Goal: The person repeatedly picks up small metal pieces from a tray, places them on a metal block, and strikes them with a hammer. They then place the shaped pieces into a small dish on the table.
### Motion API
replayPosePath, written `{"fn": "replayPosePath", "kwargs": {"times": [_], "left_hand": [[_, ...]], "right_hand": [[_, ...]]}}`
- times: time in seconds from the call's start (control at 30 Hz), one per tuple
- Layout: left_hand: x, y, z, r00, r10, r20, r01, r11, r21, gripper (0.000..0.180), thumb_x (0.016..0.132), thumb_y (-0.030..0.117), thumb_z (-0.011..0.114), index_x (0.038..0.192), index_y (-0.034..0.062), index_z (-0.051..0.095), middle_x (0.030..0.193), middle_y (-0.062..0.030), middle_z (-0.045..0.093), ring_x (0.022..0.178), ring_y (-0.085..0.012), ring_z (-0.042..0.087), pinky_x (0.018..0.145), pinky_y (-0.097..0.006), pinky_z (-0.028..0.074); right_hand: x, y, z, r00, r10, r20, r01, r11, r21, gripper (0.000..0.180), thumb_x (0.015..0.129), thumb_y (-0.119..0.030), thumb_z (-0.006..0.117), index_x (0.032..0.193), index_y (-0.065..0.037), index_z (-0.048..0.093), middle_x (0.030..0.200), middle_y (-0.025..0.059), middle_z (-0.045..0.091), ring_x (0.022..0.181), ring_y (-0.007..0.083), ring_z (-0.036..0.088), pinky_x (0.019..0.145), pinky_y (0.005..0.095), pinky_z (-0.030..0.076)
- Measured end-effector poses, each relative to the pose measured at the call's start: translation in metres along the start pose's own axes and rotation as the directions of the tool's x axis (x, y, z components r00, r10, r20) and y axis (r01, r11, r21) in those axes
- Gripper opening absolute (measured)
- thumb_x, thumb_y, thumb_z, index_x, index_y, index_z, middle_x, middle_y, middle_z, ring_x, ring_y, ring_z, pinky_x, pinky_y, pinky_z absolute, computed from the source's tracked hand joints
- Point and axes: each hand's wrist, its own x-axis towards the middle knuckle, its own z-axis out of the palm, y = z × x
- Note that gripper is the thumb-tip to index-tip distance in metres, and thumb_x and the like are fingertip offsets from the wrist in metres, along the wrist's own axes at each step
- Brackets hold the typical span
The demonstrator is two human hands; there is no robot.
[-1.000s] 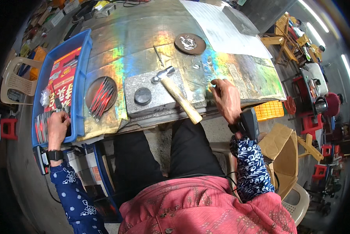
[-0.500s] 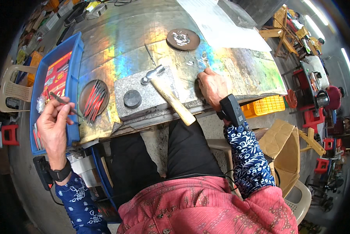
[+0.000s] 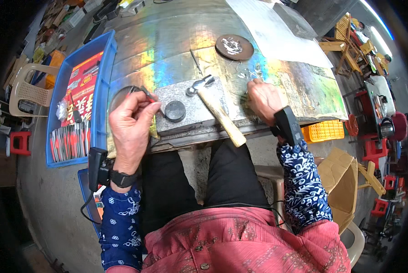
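So the slim dark piece (image 3: 146,92) is up in the left hand (image 3: 132,120), pinched nearly closed between thumb and fingers, just left of the black disc (image 3: 175,111) on the stone block (image 3: 194,109). Right hand (image 3: 264,99) is curled on the bench (image 3: 176,63) near some loose slivers (image 3: 245,74); can't tell if it's got anything. Hammer (image 3: 220,113) lies across the block, brown dish (image 3: 246,49) beyond, blue tray (image 3: 111,54) off left. Looks like a carry-and-position step to me; next move probably calls for a steady pinch and careful aim.
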Motion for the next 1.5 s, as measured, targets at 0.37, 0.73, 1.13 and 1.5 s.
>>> {"fn": "replayPosePath", "kwargs": {"times": [0.37, 0.73, 1.13, 1.5], "left_hand": [[-0.008, -0.011, 0.002, 0.989, 0.138, 0.046, -0.144, 0.971, 0.193, 0.011, 0.080, 0.000, 0.072, 0.089, -0.0042, 0.066, 0.074, -0.0055, 0.067, 0.069, -0.0087, 0.062, 0.064, -0.024, 0.049], [-0.015, -0.016, 0.000, 0.987, 0.158, 0.035, -0.161, 0.980, 0.115, 0.008, 0.086, -0.002, 0.067, 0.094, -0.0030, 0.063, 0.085, -0.0045, 0.067, 0.072, -0.0073, 0.061, 0.062, -0.021, 0.050], [-0.055, 0.017, 0.014, 0.969, -0.193, 0.153, 0.244, 0.672, -0.700, 0.013, 0.092, 0.004, 0.062, 0.102, -0.0010, 0.057, 0.091, -0.0142, 0.067, 0.077, -0.0188, 0.069, 0.061, -0.028, 0.060], [-0.066, 0.015, 0.016, 0.944, -0.237, 0.230, 0.322, 0.510, -0.798, 0.013, 0.095, 0.007, 0.059, 0.105, 0.0003, 0.055, 0.092, -0.0152, 0.066, 0.080, -0.0243, 0.070, 0.060, -0.033, 0.061]], "right_hand": [[-0.034, -0.041, -0.031, 0.960, 0.263, -0.101, -0.139, 0.752, 0.644, 0.009, 0.083, 0.001, 0.063, 0.091, 0.001, 0.059, 0.075, 0.0057, 0.060, 0.066, 0.0111, 0.056, 0.063, 0.0258, 0.047], [-0.056, -0.100, -0.059, 0.953, 0.279, -0.121, -0.017, 0.447, 0.894, 0.007, 0.088, 0.004, 0.063, 0.095, 0.004, 0.064, 0.078, 0.0034, 0.065, 0.069, 0.0085, 0.064, 0.062, 0.0209, 0.050], [-0.058, -0.162, -0.053, 0.962, 0.273, -0.021, -0.010, 0.112, 0.994, 0.008, 0.087, 0.003, 0.065, 0.095, 0.006, 0.064, 0.084, 0.0039, 0.063, 0.066, 0.0085, 0.061, 0.060, 0.0200, 0.049], [-0.058, -0.177, -0.051, 0.944, 0.329, -0.025, 0.026, 0.002, 1.000, 0.008, 0.089, 0.001, 0.064, 0.094, 0.007, 0.063, 0.083, 0.0040, 0.062, 0.062, 0.0077, 0.058, 0.056, 0.0196, 0.046]]}}
